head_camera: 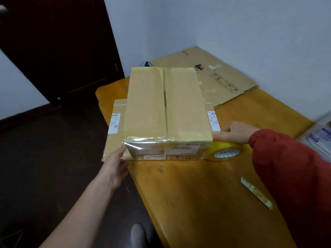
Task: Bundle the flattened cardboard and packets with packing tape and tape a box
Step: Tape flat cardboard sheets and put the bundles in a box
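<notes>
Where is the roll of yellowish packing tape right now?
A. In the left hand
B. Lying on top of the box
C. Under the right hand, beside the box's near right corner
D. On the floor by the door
C: the right hand grips the tape roll right beside the near right corner of the box.

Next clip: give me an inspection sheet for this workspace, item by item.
Surface: wooden table, dark mark near the box.
Job's things: box, taped over top and near face, stands on flat cardboard; roll at its near right corner; far cardboard lies in the table's corner; packets at right edge.
Clutter: pale strip, maybe a cutter, by the right sleeve.
Grippers: left hand touches the box's near left corner; right hand holds the roll.
Cables: nothing seen.
Surroundings: white walls, dark door, dark floor.
</notes>
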